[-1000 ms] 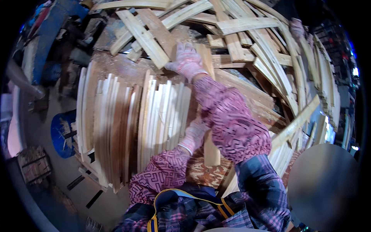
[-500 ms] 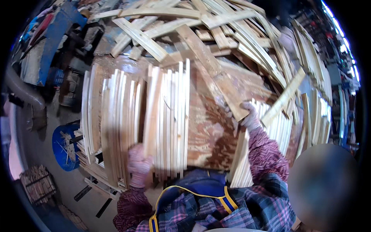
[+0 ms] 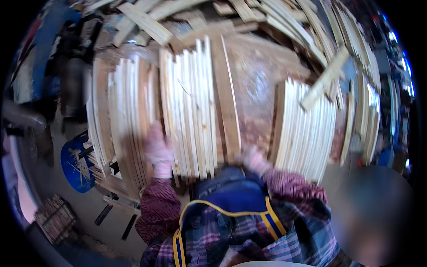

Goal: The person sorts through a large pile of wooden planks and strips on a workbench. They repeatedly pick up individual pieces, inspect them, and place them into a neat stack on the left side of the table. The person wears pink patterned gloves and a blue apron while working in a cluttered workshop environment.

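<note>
head | pink-gloved left hand (image 3: 159, 151), right hand (image 3: 255, 161) apart, grips unclear | pale wooden slats (image 3: 191, 107) aligned, brown surface (image 3: 255, 71), near edge | crossed planks (image 3: 147, 24) unaligned, far edge

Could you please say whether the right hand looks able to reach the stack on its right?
Probably yes: the stack lies close beside the right hand, and the slanting board covers only the stack's far part.
</note>
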Available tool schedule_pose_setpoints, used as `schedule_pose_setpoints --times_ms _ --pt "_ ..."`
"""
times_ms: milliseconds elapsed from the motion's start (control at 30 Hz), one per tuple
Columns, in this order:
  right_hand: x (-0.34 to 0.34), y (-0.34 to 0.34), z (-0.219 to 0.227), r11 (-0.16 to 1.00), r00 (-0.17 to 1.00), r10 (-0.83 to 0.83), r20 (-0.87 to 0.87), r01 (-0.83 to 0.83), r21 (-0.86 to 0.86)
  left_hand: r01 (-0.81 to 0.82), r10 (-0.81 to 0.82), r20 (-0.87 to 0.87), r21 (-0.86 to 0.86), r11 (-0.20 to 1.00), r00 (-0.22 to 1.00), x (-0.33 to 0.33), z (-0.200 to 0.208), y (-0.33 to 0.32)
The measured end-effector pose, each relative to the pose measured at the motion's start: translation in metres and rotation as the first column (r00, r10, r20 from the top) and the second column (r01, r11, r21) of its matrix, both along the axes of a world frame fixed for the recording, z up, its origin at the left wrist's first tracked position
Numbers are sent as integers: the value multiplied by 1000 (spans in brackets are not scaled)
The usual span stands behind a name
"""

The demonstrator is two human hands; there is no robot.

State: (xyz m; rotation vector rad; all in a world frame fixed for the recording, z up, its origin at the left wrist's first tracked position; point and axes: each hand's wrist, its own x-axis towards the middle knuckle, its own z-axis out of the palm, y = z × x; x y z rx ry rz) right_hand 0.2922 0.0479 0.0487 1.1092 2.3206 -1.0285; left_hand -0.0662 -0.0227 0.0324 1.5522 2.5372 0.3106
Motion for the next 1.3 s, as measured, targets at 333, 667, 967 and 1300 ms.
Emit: schedule_pose_setpoints --times_ms 333,667,967,1300 --pt "-310 296 37 853 911 63 -407 163 496 -318 303 326 -8 948 895 32 -29 40" --pt "-294 380 38 993 885 103 -454 -64 100 -546 -217 865 -76 835 -452 -33 46 260" --pt "-324 598 68 671 876 -433 215 153 726 -425 2 962 -122 897 -272 -30 81 266" --pt "-310 570 27 497 947 185 263 -321 806 -275 516 262 -609 744 816 14 32 30"
